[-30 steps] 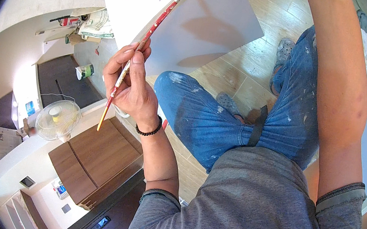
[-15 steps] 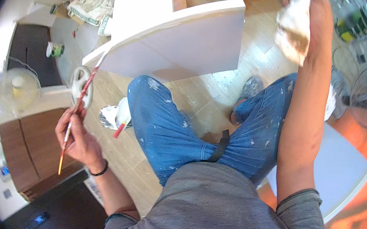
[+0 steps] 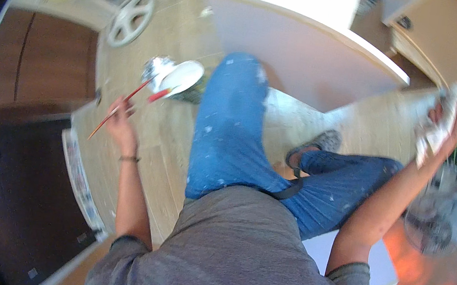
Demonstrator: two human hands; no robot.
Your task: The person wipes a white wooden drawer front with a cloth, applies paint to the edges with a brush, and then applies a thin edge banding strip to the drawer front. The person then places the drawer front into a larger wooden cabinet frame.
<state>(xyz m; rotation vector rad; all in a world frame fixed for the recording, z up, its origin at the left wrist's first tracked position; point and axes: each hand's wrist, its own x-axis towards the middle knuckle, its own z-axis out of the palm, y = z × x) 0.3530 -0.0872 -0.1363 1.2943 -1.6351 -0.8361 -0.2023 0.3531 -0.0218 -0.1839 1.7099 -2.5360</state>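
Observation:
My left hand (image 3: pixel 121 122) pinches a thin paintbrush (image 3: pixel 100 127) with a reddish handle, its upper end close to a white paint container (image 3: pixel 184 79) on the floor. A second red-handled brush or tool (image 3: pixel 159 95) leans at that container's near side, and crumpled silvery wrapping (image 3: pixel 158 68) lies beside it. Out to the right, my right hand (image 3: pixel 453 133) is closed around a white cloth (image 3: pixel 435 135), partly hiding it. In front of my knees stands a white curved-edge panel (image 3: pixel 303 54), apart from both hands.
A white spoked base (image 3: pixel 131 19) lies on the floor at far left, near a brown cabinet (image 3: pixel 48 64). A fan (image 3: pixel 437 225) stands at right. White board (image 3: pixel 329 251) shows under my right thigh. More furniture (image 3: pixel 455 42) rises at back right.
The view has swung left. My left hand has brought the brush from before the panel's left edge to near the paint container. My right hand, still with the cloth, has come lower.

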